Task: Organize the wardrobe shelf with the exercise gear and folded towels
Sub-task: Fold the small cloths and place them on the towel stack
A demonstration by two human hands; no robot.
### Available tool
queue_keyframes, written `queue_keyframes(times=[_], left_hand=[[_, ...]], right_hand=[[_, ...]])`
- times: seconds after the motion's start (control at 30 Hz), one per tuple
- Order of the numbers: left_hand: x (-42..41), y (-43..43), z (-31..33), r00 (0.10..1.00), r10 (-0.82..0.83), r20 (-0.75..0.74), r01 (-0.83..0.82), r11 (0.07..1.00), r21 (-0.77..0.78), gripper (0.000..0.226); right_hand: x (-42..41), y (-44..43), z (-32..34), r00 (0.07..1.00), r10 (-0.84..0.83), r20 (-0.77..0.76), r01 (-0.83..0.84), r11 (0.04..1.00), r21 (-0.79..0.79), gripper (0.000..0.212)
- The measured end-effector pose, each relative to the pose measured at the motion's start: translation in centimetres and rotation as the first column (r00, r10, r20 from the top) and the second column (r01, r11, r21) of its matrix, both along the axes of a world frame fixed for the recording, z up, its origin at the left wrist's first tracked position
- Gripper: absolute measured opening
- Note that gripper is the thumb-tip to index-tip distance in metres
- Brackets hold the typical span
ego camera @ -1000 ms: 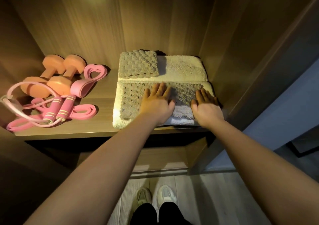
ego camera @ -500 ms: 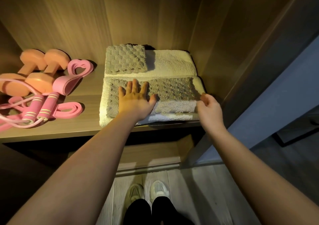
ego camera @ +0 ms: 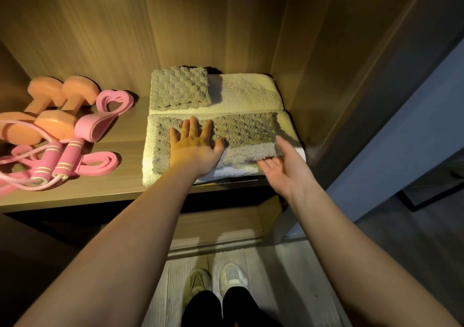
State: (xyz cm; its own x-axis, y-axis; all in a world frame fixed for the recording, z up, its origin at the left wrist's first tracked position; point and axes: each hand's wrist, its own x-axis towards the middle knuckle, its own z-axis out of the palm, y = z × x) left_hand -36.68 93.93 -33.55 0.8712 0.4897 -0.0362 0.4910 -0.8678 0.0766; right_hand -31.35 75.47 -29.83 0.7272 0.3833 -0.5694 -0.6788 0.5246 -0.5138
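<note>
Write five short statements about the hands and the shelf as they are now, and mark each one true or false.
1. The left hand lies flat on the front grey towel. True.
2. The right hand grips a dumbbell. False: it is open, palm up, at the towels' front right edge.
3. The dumbbells lie left of the towels. True.
4. The jump rope lies on the towels. False: it lies on the shelf, in front of the dumbbells.
5. A small grey towel lies on the rear cream towel. True.
</note>
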Motion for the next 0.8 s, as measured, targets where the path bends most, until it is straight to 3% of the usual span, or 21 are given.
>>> queue_keyframes(times=[0.13,0.27,0.33,0.37,0.4,0.43,0.47,0.5,0.57,0.6,0.63,0.7,0.8], left_hand=[[0.0,0.1,-0.1,1.0,-0.004,0.023,0.004,1.0,-0.007,0.071],[-0.2,0.5,0.3,0.997,-0.021,0.068,0.025,0.998,-0.065,0.073],[-0.6,0.5,0.9,0.965,0.013,0.261,0.037,0.982,-0.184,0.071],[-0.7,0.5,1.5,0.909,0.085,0.409,0.052,0.948,-0.314,0.065],[-0.7,0.3,2.2,0.825,0.207,0.525,0.083,0.875,-0.476,0.055],[-0.6,0.1,3.2,0.756,0.353,0.551,0.12,0.752,-0.648,0.043],[-0.6,-0.1,4.3,0.734,0.48,0.48,0.153,0.571,-0.807,0.034],[-0.5,-0.2,5.5,0.755,0.548,0.359,0.192,0.338,-0.921,0.032],[-0.6,-0.1,7.4,0.851,0.503,0.154,0.242,-0.115,-0.963,0.049],[-0.7,0.3,8.0,0.88,0.461,0.11,0.238,-0.229,-0.944,0.058],[-0.9,0.6,8.5,0.893,0.439,0.102,0.238,-0.266,-0.934,0.06],[-1.3,1.2,9.2,0.89,0.44,0.122,0.224,-0.189,-0.956,0.044],[-2.1,2.6,9.3,0.843,0.527,0.108,0.186,-0.097,-0.978,0.021]], right_hand=[[0.3,2.7,0.3,1.0,0.013,-0.008,-0.013,1.0,-0.025,0.053],[-0.3,3.7,0.7,0.993,0.019,0.119,0.016,0.958,-0.286,0.052],[-1.1,3.6,1.2,0.966,0.102,0.237,0.007,0.908,-0.419,0.051],[-1.5,3.5,1.4,0.937,0.165,0.308,0.004,0.876,-0.482,0.048],[-1.7,3.4,1.6,0.89,0.238,0.388,0.01,0.842,-0.54,0.041],[-1.9,3.4,1.9,0.828,0.308,0.468,0.025,0.815,-0.579,0.031],[-2.2,3.6,2.1,0.75,0.384,0.539,0.042,0.785,-0.618,0.024],[-2.4,3.7,2.5,0.658,0.466,0.591,0.054,0.755,-0.654,0.019],[-2.8,4.1,2.9,0.449,0.636,0.628,0.056,0.681,-0.73,0.012],[-2.8,4.3,2.9,0.344,0.709,0.615,0.05,0.641,-0.766,0.01],[-2.9,4.5,3.0,0.249,0.77,0.588,0.047,0.596,-0.801,0.009],[-3.0,5.0,2.9,0.091,0.848,0.521,0.07,0.517,-0.853,0.018],[-3.0,5.6,3.0,-0.039,0.886,0.463,0.14,0.463,-0.875,0.062]])
